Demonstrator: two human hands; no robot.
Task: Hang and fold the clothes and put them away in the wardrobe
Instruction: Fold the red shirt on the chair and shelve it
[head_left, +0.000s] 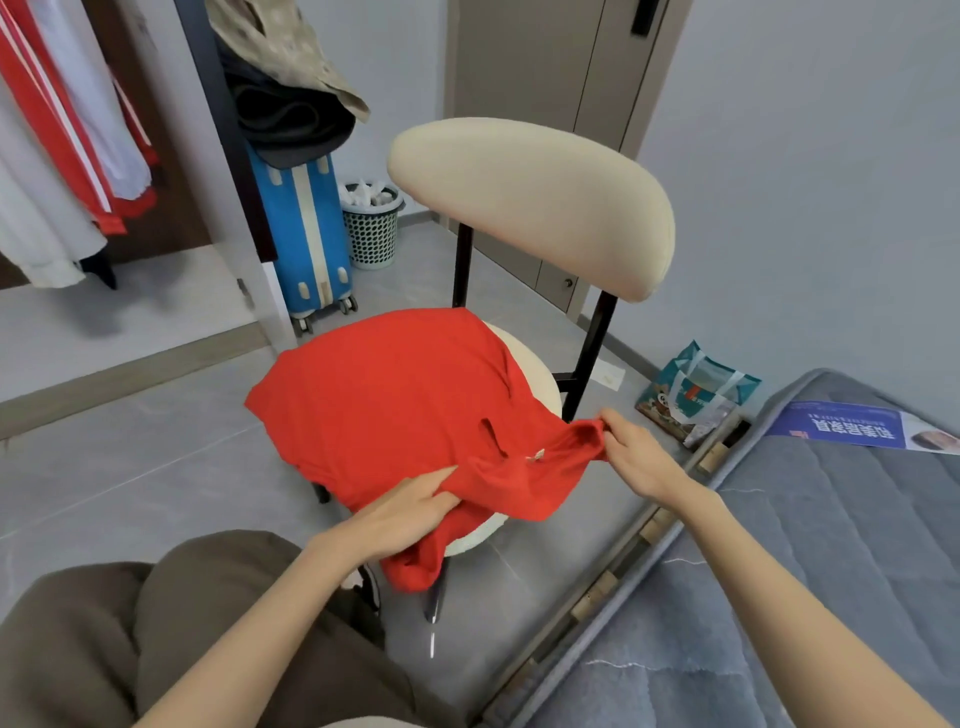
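holding a bright red fabric shirt over the round cream seat of a padded chair with black metal legs, we have both hands on the cloth. the shirt lies spread across most of the seat. its far edge points toward the chair back and its near part droops off the front rim toward our knees. our left hand grips a bunched fold at the shirt's near edge, fingers curled into the fabric. our right hand pinches a small gathered bit of the shirt's right end between thumb and fingertips, holding it raised just off the seat, beside the chair's black back strut. a small pale label shows on the cloth between the two hands.

our brown trousers fill the lower left. to the right lies a grey quilted mattress, with a blue printed leaflet on its far end. a teal and white patterned bag sits on the floor between the chair and the mattress. behind the chair stands a blue hard-shell suitcase with dark and camouflage clothes piled on top. just beside it is a pale green perforated plastic basket. at far left, red and white garments hang against a dark brown panel.
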